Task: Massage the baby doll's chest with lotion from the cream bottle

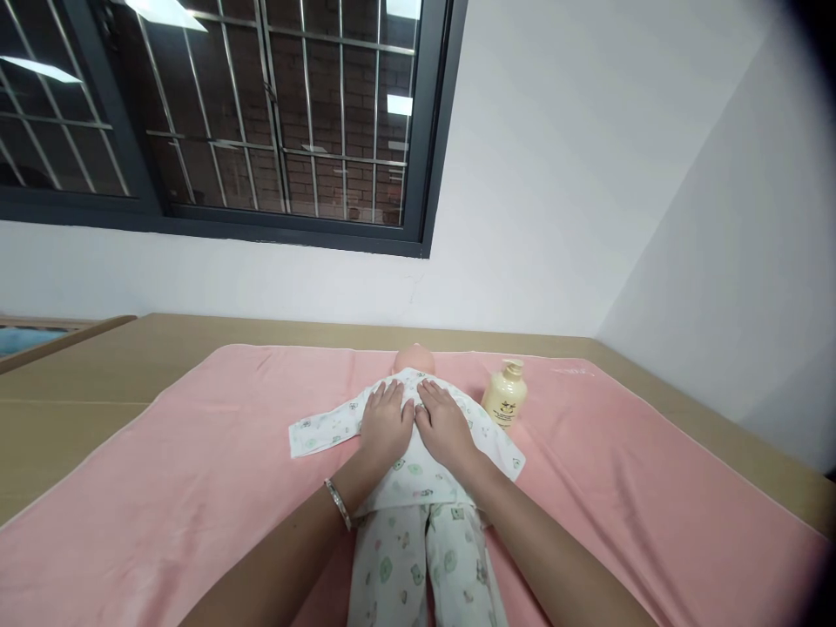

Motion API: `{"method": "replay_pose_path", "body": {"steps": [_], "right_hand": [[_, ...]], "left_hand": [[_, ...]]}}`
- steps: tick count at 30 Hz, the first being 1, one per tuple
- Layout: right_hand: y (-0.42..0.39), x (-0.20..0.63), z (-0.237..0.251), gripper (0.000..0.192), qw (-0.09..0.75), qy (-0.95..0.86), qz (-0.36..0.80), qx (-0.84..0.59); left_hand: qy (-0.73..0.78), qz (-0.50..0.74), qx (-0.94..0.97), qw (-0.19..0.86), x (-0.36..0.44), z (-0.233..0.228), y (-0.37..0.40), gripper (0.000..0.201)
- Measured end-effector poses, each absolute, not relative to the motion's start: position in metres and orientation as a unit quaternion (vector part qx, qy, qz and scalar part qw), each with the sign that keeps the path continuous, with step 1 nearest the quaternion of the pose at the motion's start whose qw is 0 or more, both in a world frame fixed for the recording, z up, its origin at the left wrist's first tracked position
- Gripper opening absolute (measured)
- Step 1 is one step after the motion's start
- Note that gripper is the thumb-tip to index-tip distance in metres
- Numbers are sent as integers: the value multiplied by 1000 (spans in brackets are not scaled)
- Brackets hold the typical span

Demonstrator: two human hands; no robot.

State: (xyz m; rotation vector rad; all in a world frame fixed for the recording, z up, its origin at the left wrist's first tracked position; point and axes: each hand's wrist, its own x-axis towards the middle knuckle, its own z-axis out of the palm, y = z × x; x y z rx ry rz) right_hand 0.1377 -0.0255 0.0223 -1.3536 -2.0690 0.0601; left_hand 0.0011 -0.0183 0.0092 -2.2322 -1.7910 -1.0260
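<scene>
A baby doll (414, 358) lies on its back on a pink towel (196, 470), dressed in a white printed top (326, 431) and matching trousers (418, 566). My left hand (385, 422) rests flat on the left side of the doll's chest, fingers spread toward its neck. A bracelet (338, 504) circles that wrist. My right hand (444, 425) lies flat beside it on the right side of the chest, the two hands nearly touching. Neither hand holds anything.
A cream pump bottle (505, 395) stands on the towel just right of the doll's head. The towel covers a tan wooden table (78, 383) set against a white wall. A barred dark window (261, 122) is above.
</scene>
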Motion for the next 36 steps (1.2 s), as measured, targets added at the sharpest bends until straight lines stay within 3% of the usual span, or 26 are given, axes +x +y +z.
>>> {"method": "replay_pose_path", "body": {"steps": [36], "right_hand": [[-24, 139, 19, 47, 336, -787, 32, -516]], "left_hand": [[-596, -328, -732, 32, 2, 12, -19, 46]]}}
